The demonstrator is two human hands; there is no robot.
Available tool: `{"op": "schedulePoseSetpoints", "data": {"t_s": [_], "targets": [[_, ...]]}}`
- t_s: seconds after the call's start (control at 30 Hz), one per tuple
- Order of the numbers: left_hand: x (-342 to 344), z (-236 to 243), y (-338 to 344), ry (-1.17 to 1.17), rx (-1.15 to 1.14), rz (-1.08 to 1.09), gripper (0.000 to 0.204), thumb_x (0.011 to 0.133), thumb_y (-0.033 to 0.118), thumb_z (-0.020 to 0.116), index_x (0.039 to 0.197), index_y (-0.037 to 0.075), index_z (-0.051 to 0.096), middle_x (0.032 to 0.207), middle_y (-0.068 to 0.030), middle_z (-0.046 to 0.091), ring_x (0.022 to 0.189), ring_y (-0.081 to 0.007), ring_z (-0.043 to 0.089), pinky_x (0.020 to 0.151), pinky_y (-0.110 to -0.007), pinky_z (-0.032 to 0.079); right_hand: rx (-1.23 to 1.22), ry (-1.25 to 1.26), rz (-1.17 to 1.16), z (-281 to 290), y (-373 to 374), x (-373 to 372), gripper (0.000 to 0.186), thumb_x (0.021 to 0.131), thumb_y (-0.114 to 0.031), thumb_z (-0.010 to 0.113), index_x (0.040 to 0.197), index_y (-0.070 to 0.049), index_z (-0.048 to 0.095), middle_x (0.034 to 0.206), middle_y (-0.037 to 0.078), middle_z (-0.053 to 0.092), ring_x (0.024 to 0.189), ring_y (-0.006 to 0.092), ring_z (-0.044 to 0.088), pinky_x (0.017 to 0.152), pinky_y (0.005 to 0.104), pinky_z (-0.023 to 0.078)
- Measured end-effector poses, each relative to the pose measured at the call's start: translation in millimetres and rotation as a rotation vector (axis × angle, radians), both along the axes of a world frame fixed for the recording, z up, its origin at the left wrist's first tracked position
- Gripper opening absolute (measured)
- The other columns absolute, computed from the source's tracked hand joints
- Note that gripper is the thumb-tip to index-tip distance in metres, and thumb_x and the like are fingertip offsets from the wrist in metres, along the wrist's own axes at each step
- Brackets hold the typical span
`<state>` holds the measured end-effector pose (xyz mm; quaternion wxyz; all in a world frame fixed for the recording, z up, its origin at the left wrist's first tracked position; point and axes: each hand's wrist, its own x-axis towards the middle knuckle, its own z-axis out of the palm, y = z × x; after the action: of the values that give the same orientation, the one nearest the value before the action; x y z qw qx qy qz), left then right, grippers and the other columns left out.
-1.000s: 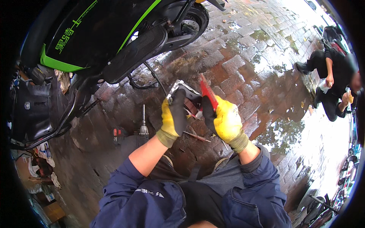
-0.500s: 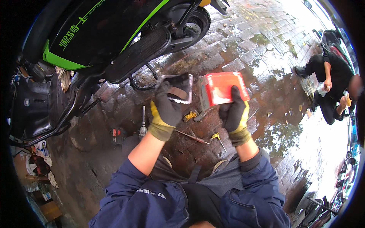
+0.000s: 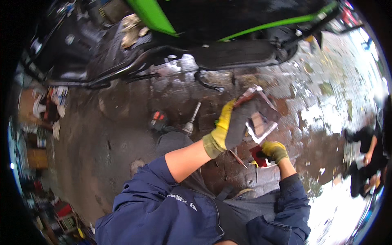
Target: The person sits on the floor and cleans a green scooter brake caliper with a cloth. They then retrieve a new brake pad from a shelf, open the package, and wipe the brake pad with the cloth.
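My left hand (image 3: 239,124), in a black and yellow work glove, is closed around a clear plastic blister pack (image 3: 261,132) with a dark piece and a brown rectangular pad inside. Lower and to the right, my gloved right hand (image 3: 275,151) grips a flat red packet (image 3: 256,153), mostly covered by the fingers. Below the packet lies a yellow-handled T-shaped key (image 3: 256,168) on the wet ground. A thin screwdriver (image 3: 238,158) rests just under my left hand. Motion blurs both hands somewhat.
A black and green scooter (image 3: 232,55) stands across the far side, its side stand (image 3: 208,83) down. A red and black power tool (image 3: 158,118) and a long socket tool (image 3: 191,120) lie left of my hands. Another person (image 3: 369,151) sits at the far right.
My view has swung left. My right hand has dropped lower with the red packet, which now shows edge-on and darker. My left hand has turned the blister pack and still holds it.
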<state>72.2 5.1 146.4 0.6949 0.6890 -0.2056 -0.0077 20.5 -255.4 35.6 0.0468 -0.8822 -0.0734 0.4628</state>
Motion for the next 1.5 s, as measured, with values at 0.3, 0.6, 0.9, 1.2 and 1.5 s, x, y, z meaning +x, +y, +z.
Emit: {"op": "schedulePoseSetpoints", "data": {"t_s": [0.3,0.6,0.9,1.2,1.5], "targets": [[-25.9,16.7,70.7,0.042,-0.015,0.145,0.024,0.101,0.005,0.061,0.124,-0.001,0.067,0.122,-0.0071,0.068,0.113,-0.0186,0.066,0.097,-0.035,0.055,0.801,-0.595,0.127,-54.1,238.2,36.0,0.047,0.102,-0.029,0.054,0.146,-0.011,0.057,0.141,0.015,0.065,0.112,0.0253,0.065,0.094,0.0389,0.053],[-0.8,5.7,58.6,0.442,-0.751,0.146,0.029,0.101,0.008,0.065,0.13,0.003,0.067,0.114,-0.0076,0.072,0.101,-0.021,0.073,0.087,-0.036,0.061,1.844,0.05,-0.77,-62.6,159.4,55.6,0.044,0.109,-0.016,0.046,0.152,-0.004,0.047,0.14,0.009,0.065,0.09,0.0148,0.065,0.075,0.0285,0.056],[21.6,-8.5,-9.4,-0.438,0.278,0.14,0.047,0.094,0.007,0.069,0.14,-0.002,0.062,0.123,-0.0238,0.072,0.109,-0.0325,0.073,0.093,-0.038,0.057,1.935,0.457,-1.521,41.1,62.6,15.0,0.086,0.097,-0.082,0.045,0.142,-0.01,0.058,0.103,0.003,0.073,0.046,0.0047,0.04,0.041,0.0219,0.035],[0.4,-11.1,-17.0,-0.791,1.01,-0.271,0.065,0.08,0.019,0.073,0.143,0.007,0.059,0.139,-0.0196,0.063,0.131,-0.0459,0.058,0.115,-0.055,0.043,1.759,-0.925,-0.487,12.9,76.0,12.0,0.067,0.079,-0.03,0.091,0.136,-0.011,0.061,0.14,0.01,0.06,0.132,0.028,0.056,0.113,0.0431,0.047],[5.4,-10.3,0.9,-0.775,0.789,-0.258,0.049,0.093,0.03,0.067,0.135,0.003,0.066,0.139,-0.0202,0.064,0.132,-0.0442,0.058,0.115,-0.054,0.042,2.275,0.175,-1.131,9.9,85.5,-11.6,0.049,0.102,-0.026,0.07,0.144,-0.007,0.055,0.148,0.009,0.058,0.126,0.0251,0.064,0.109,0.038,0.052]]}}
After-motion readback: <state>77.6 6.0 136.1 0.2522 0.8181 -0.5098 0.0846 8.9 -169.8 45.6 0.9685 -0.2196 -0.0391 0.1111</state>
